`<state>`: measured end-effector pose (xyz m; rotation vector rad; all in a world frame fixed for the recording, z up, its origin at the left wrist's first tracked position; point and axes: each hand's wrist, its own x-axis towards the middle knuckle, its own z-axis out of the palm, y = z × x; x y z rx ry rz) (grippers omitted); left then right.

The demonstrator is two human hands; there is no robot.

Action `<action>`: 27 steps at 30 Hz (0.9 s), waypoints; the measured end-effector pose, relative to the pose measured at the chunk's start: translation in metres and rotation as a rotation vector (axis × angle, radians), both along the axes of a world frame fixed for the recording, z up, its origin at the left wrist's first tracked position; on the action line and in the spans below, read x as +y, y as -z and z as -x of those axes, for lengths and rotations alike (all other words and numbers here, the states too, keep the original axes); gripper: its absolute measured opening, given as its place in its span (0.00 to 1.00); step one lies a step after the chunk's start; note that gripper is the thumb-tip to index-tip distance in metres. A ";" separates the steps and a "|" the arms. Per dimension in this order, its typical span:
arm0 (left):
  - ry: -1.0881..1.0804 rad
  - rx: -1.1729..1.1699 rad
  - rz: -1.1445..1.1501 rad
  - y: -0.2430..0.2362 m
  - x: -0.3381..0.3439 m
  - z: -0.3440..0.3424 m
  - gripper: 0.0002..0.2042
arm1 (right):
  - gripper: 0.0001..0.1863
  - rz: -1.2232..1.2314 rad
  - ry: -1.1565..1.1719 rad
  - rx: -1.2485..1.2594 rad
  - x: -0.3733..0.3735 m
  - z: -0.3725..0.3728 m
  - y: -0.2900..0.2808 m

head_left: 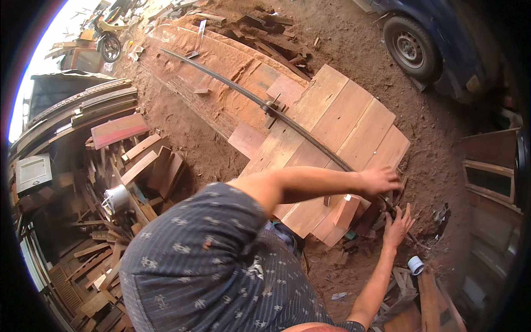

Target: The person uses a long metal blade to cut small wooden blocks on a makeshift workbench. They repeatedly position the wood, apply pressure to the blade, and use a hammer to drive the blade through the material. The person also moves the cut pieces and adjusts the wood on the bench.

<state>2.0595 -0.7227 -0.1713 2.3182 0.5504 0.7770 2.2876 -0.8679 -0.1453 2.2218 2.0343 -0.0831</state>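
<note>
Leftmost, stacked boards [83, 110] lie above a heap of wood offcuts [91, 260]; a white panel with a frame moulding [34, 172] leans there. Just right of it, a motorbike [110, 47] stands at the upper edge, a reddish-pink board [119, 131] lies below, and a white bucket [115, 199] sits tilted among the scraps.

Centre: a long dark metal bar [312, 138] runs diagonally from a sawdust-covered surface [182, 44], across a panel of side-by-side planks [354, 122], past the panel's near right edge. A clamp-like fitting [271, 110] sits partway along it (fine detail too small to read).

Left hand [381, 180]: over the bar near that edge, fingers extended and spread, slightly blurred; contact with the bar cannot be told. A reddish wood block [347, 210] lies just left of the hands. Right hand [397, 226]: beside the bar's lower end, fingers splayed, thumb apart; grip not confirmed.

Further right: white cup-shaped piece [415, 265], dark blue vehicle [448, 33].
</note>
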 end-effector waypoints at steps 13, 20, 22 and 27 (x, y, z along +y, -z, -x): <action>-2.238 0.144 0.806 0.181 0.039 0.615 0.36 | 0.40 0.083 -0.033 -0.098 -0.004 0.008 -0.002; -2.181 0.287 0.931 0.189 0.072 0.639 0.39 | 0.45 0.121 -0.015 -0.142 -0.006 0.017 -0.009; -2.113 0.098 0.978 0.187 0.062 0.648 0.32 | 0.46 0.082 0.009 -0.115 -0.004 0.030 -0.015; -1.596 -0.597 0.757 0.087 0.014 0.520 0.12 | 0.39 -0.211 0.108 0.039 -0.024 0.112 -0.038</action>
